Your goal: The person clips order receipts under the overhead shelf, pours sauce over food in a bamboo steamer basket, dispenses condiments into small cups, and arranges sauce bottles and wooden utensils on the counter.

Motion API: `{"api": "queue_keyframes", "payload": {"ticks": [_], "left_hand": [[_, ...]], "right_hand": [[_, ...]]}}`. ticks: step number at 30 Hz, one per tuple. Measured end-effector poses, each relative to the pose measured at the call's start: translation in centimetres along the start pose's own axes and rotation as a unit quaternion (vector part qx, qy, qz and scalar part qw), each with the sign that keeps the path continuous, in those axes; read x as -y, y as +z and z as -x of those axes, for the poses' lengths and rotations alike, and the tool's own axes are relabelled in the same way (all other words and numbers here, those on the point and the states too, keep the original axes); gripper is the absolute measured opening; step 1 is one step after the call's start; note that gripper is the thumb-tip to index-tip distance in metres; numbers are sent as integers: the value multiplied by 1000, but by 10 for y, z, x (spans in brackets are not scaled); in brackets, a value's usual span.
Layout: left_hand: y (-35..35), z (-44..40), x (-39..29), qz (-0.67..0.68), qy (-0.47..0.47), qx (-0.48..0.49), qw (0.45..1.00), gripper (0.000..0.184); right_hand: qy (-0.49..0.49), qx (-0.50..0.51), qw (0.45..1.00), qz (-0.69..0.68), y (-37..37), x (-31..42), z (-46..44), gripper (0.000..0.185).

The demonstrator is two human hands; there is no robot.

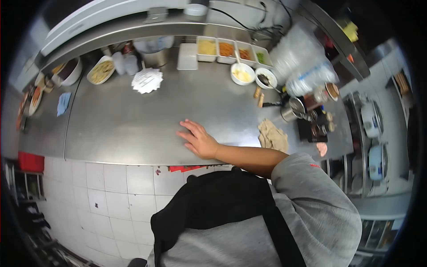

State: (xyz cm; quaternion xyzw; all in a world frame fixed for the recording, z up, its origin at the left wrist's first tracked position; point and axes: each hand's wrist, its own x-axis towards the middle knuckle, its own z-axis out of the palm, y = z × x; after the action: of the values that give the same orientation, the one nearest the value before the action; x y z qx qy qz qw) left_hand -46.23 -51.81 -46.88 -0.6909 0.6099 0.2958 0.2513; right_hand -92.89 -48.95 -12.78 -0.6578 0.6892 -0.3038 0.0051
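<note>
My right hand (pixel 200 141) rests palm down near the front edge of the steel counter (pixel 133 120), with its fingers spread and holding nothing. To the right of it, by my forearm, lies a crumpled beige cloth (pixel 272 136). My left hand does not show. Behind my right hand, at the back of the counter, stands a row of white containers with yellow (pixel 206 47), orange (pixel 226 49) and green (pixel 262 58) food. Two white bowls sit in front of them, one with yellow contents (pixel 243 74) and one with dark contents (pixel 264 79).
A stack of white papers (pixel 147 80), an oval dish of food (pixel 101 72) and a blue cloth (pixel 63 103) are on the left. A metal pot (pixel 292 109), bottles and plastic bags (pixel 300 53) crowd the right side. A shelf (pixel 129 32) overhangs the back.
</note>
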Motion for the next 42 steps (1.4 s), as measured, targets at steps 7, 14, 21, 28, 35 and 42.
{"api": "queue_keyframes", "payload": {"ticks": [7,14,21,28,35,42], "left_hand": [[-158,-74,-24,154,-66,-289,943,67],[-261,-3,-117,337,157,-323,870,59],[-206,42,-138,326,252,-320,853,52],[-226,95,-145,369,264,-400,796,44],[-267,143,-174,423,289,-416,751,41],[-300,169,-225,368,344,-448,739,39]], "right_hand": [[70,-85,994,-20,-44,0,71,51],[397,-153,870,249,-149,-107,79,60],[444,-67,838,309,-170,-160,75,54],[434,-98,849,283,-142,-187,72,19],[510,-244,822,-66,-129,-185,79,13],[500,-248,828,-48,-146,-196,84,13]]}}
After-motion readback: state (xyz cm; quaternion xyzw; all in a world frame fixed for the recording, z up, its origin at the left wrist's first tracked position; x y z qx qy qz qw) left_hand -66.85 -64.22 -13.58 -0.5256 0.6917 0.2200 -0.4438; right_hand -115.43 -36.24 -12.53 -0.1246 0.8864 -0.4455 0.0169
